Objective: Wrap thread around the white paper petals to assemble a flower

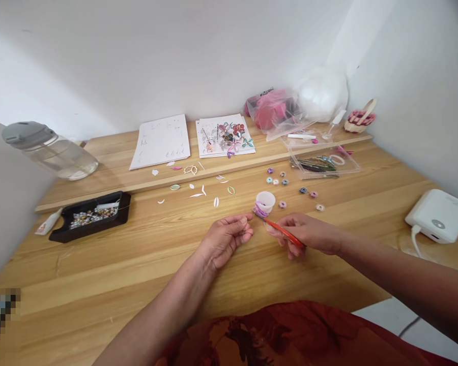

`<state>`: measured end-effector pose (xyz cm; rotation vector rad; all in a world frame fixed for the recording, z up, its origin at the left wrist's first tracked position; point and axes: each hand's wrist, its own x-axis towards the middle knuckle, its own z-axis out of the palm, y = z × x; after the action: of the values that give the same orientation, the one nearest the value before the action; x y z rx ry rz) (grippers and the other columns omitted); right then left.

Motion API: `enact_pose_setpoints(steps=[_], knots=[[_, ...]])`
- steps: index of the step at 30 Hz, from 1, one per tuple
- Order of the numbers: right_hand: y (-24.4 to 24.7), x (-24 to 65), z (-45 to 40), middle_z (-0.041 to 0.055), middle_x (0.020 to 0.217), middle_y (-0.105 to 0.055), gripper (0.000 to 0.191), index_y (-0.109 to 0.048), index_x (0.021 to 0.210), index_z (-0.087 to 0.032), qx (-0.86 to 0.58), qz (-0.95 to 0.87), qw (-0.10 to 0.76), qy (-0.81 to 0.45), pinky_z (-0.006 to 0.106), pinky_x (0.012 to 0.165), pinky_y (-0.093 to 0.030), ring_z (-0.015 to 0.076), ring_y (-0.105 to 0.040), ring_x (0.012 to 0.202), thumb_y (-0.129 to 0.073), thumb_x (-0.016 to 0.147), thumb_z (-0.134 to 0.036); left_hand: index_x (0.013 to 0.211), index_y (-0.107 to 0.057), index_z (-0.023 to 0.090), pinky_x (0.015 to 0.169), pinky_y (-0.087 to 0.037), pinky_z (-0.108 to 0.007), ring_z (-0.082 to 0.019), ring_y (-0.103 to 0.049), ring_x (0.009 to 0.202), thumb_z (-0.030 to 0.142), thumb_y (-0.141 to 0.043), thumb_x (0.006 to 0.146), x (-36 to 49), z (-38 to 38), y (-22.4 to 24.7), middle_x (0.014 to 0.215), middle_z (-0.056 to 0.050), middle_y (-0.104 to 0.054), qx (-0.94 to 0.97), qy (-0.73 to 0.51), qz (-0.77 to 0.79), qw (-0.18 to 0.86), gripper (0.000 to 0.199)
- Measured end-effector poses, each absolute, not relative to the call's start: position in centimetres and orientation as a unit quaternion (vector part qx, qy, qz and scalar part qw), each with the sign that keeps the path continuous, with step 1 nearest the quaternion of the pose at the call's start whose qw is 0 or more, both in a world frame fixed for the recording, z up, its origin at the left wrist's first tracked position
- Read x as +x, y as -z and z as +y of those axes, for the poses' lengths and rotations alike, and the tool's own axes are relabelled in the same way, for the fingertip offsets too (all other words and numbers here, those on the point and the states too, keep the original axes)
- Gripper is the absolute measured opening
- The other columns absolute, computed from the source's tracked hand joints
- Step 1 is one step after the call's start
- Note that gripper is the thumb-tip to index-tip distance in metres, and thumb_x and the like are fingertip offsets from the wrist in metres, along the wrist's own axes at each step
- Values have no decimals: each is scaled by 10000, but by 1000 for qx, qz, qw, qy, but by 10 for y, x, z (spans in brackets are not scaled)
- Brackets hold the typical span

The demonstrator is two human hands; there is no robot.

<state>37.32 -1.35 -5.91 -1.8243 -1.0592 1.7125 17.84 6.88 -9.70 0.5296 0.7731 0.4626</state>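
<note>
My left hand (231, 236) is closed, with thumb and forefinger pinched near the scissor tips; what it pinches is too small to make out. In my right hand (299, 234) is a pair of red-handled scissors (286, 234), its dark blades pointing left toward the left fingertips. Just beyond the blades stands a small white cup (266, 202), with purple thread (260, 209) bunched at its near side. Several small thread bobbins (282, 204) in purple, green, pink and grey lie to the right of and behind the cup.
White paper cutouts (216, 202) and leaf-shaped pieces (231, 190) lie left of the cup. A black bead tray (127, 208) and water bottle (61, 155) stand left. Papers (164, 140), thread flowers (234, 145) and a clear tray (351, 166) are behind; a white device (438, 213) sits right.
</note>
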Motion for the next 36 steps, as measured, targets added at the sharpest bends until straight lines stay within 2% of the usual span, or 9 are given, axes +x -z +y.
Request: enact_pose_setpoints(steps=[11, 24, 36], knots=[[63, 370, -9, -16, 365, -491, 544, -456, 574, -206, -641, -403, 206, -620, 241, 446, -337, 118, -461, 368, -710, 693, -672, 1000, -695, 2, 565, -563, -150, -92, -636, 574, 11, -611, 844, 178, 70, 103, 676, -57, -630, 251, -226, 358, 871, 177], [67, 376, -6, -27, 372, -492, 551, -446, 608, -194, -638, -415, 179, -624, 225, 461, -382, 100, -454, 368, -704, 732, -665, 1006, -690, -3, 551, -557, -145, -89, -635, 559, 5, -594, 858, 178, 70, 99, 655, -48, -622, 251, -219, 373, 866, 177], [71, 376, -9, -57, 377, -442, 514, -444, 664, -205, -649, -438, 181, -595, 213, 443, -359, 108, -458, 378, -676, 765, -653, 1007, -689, -5, 560, -555, -142, -85, -631, 566, 3, -589, 854, 179, 71, 100, 659, -46, -612, 261, -217, 370, 865, 183]])
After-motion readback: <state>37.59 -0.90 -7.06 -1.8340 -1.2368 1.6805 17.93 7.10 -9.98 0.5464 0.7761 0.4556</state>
